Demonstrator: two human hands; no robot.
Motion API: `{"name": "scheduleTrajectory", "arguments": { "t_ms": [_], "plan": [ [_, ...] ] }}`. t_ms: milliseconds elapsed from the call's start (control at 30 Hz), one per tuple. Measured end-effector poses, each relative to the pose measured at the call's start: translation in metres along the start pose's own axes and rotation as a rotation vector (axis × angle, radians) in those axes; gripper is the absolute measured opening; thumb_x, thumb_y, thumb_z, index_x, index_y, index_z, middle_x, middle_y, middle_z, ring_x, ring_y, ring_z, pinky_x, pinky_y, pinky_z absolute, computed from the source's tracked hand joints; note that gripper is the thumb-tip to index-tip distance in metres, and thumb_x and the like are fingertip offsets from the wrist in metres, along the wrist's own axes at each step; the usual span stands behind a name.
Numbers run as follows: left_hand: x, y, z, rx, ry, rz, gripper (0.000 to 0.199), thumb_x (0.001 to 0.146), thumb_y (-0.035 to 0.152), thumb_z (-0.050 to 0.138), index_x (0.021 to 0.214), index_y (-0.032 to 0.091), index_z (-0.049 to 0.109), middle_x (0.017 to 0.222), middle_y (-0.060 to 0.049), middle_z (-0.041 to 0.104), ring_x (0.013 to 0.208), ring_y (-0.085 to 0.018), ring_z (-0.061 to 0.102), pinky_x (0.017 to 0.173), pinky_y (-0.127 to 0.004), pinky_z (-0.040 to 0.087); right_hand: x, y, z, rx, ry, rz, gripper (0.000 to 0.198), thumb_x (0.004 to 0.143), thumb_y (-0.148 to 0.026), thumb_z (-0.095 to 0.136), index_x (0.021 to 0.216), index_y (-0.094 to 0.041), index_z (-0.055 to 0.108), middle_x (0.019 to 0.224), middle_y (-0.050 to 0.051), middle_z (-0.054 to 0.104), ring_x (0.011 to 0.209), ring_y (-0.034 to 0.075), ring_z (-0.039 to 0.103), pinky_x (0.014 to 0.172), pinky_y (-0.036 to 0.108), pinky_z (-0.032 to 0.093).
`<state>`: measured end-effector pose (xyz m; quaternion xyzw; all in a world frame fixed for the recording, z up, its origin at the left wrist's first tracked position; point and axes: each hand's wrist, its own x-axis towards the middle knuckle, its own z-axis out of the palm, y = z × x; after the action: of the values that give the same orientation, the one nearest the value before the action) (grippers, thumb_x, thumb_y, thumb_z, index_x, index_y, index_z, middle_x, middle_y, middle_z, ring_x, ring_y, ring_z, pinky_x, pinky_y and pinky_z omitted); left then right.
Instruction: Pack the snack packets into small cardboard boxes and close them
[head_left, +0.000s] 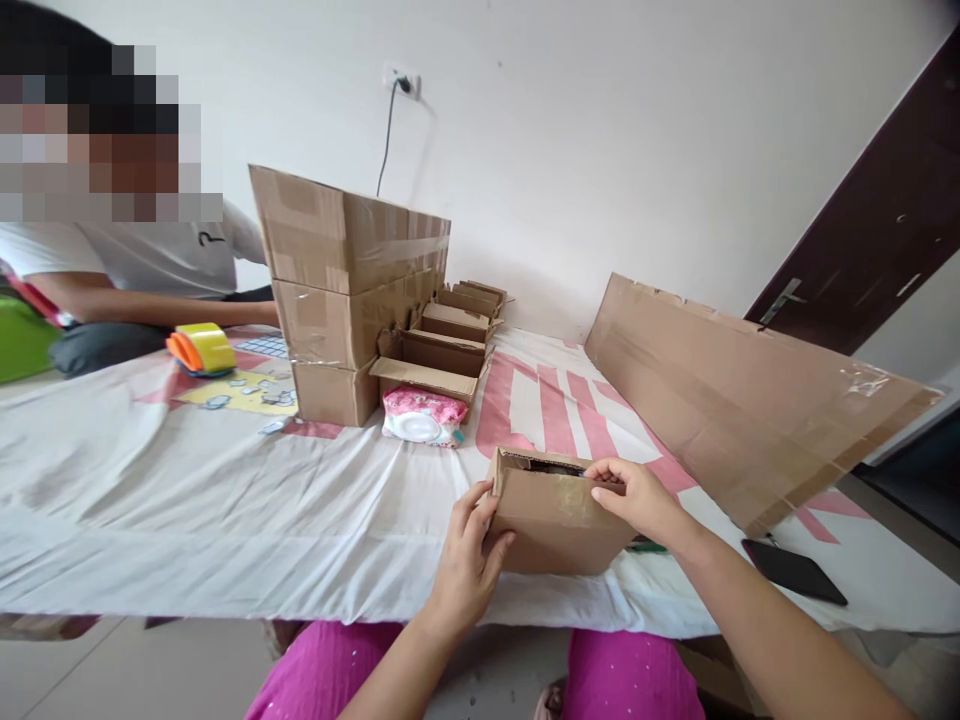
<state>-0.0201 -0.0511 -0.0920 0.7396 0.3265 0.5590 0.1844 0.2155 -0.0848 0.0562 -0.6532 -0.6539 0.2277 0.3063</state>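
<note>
A small brown cardboard box (pixel 559 525) stands near the front edge of the cloth-covered table, directly before me. Its top is partly open, showing a dark gap with contents too hidden to name. My left hand (pixel 472 550) grips the box's left side, fingers on the far edge and thumb on the front face. My right hand (pixel 630 495) is closed at the top right corner, fingertips over the rim of the opening; whether they also pinch something inside cannot be made out. Something green (pixel 649 546) shows just behind the box's right side.
Taped boxes (pixel 322 300) are stacked at left, beside a row of open boxes (pixel 442 345). A pack of wipes (pixel 424 418) sits before them. A large cardboard panel (pixel 720 390) leans at right, near a black phone (pixel 795 570). Another person (pixel 150 270) sits at far left.
</note>
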Motion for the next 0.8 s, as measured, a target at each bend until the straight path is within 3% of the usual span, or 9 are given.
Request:
{"name": "scheduleTrajectory", "arguments": {
  "t_ms": [200,533,633,800],
  "plan": [
    [0.001,-0.001,0.001,0.003,-0.007,-0.004,0.043,0.093,0.019,0.051,0.134,0.027,0.04,0.14,-0.013,0.042,0.133,-0.025,0.043,0.106,-0.046,0.045,0.009,-0.001,0.0,0.037,-0.028,0.012,0.018,0.065,-0.024,0.058,0.08,-0.02,0.067,0.079,0.001,0.069,0.075,0.016,0.063,0.071,0.03,0.049],
    [0.0,0.0,0.001,0.008,0.004,-0.003,0.042,0.093,0.019,0.051,0.133,0.027,0.04,0.14,-0.013,0.043,0.133,-0.026,0.044,0.106,-0.047,0.045,0.001,0.003,0.006,-0.05,0.113,-0.031,0.014,0.077,-0.028,0.058,0.085,-0.023,0.068,0.087,0.002,0.072,0.082,0.019,0.066,0.079,0.034,0.05],
    [0.001,0.001,0.001,0.007,-0.005,-0.007,0.042,0.093,0.019,0.05,0.133,0.027,0.039,0.141,-0.013,0.042,0.134,-0.026,0.043,0.106,-0.049,0.045,-0.002,0.005,0.008,-0.14,0.187,-0.168,0.014,0.082,-0.025,0.055,0.085,-0.024,0.068,0.089,0.002,0.073,0.083,0.019,0.067,0.078,0.034,0.05],
    [0.001,0.0,0.002,0.002,-0.009,-0.009,0.044,0.093,0.019,0.051,0.135,0.027,0.038,0.141,-0.014,0.042,0.133,-0.027,0.044,0.105,-0.049,0.046,-0.008,0.007,0.015,-0.498,0.416,-0.571,0.018,0.087,-0.014,0.052,0.081,-0.023,0.065,0.086,0.003,0.071,0.086,0.021,0.061,0.081,0.038,0.046]
  ]
}}
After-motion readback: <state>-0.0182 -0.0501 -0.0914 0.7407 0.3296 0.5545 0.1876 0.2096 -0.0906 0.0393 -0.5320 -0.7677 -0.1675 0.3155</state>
